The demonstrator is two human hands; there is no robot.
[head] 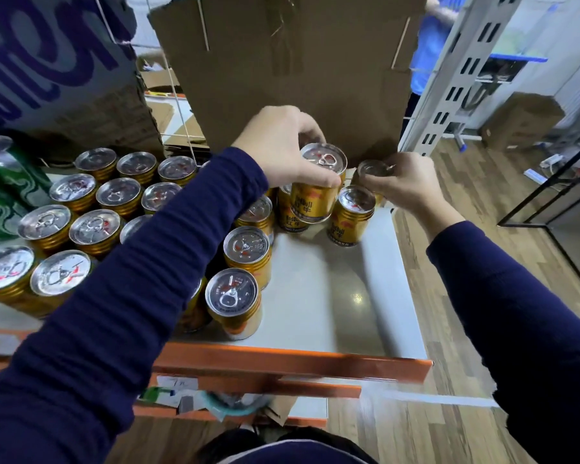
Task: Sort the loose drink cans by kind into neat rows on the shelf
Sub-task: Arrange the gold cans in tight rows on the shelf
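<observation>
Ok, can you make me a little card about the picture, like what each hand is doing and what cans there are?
left hand: grips a gold can by its top rim
right hand: holds a second gold can by its top, at the back
rows: rowed gold cans stand upright on the left part of the shelf
other kind: green cans at the far left
behind: cardboard box
bare spot: front right of the shelf
</observation>
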